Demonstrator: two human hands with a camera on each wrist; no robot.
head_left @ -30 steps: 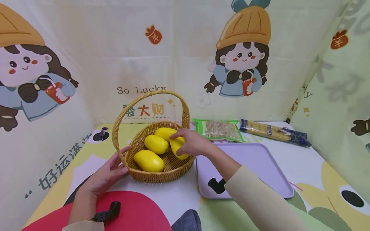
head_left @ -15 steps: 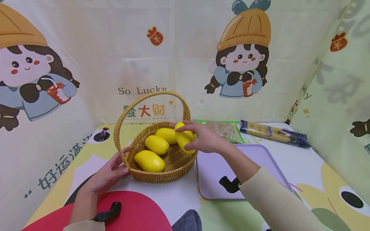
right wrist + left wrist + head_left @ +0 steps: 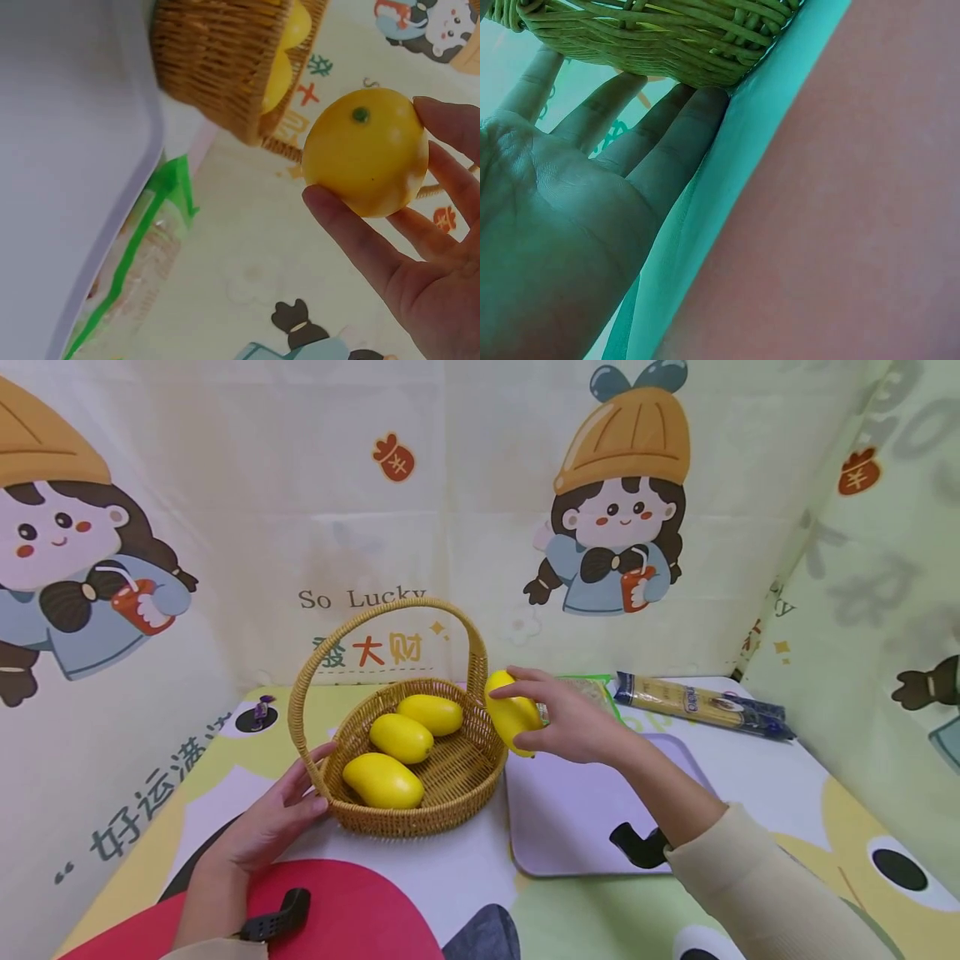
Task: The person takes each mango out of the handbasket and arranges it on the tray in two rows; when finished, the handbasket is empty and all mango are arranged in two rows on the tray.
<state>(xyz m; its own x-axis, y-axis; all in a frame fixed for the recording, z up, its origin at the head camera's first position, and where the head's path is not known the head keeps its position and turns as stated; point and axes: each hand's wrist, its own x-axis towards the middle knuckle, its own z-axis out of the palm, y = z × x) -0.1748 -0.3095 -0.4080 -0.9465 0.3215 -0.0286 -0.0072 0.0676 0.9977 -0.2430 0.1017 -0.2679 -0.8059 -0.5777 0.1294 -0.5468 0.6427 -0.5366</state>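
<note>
My right hand (image 3: 573,722) pinches a yellow mango (image 3: 513,713) above the left back part of the lilac tray (image 3: 562,827), just right of the wicker basket (image 3: 420,820). In the right wrist view the mango (image 3: 366,152) sits between thumb and fingertips of the hand (image 3: 427,277), end on. Three other mangoes, one of them nearest the front (image 3: 383,781), lie in the basket's left half. My left hand (image 3: 266,822) touches the basket's left side by the handle base; in the left wrist view its fingers (image 3: 679,142) stretch out, tips against the woven wall (image 3: 652,37).
Behind the tray lies a green-edged clear packet (image 3: 600,693), partly hidden by the right hand. A long blue and yellow pasta packet (image 3: 701,703) lies at the back right. A small purple wrapped piece (image 3: 262,710) is at the back left. Printed cloth hangs behind the table.
The right hand has lifted the mango out of the basket and carried it right, past the rim. The left hand has stayed at the basket's side.
</note>
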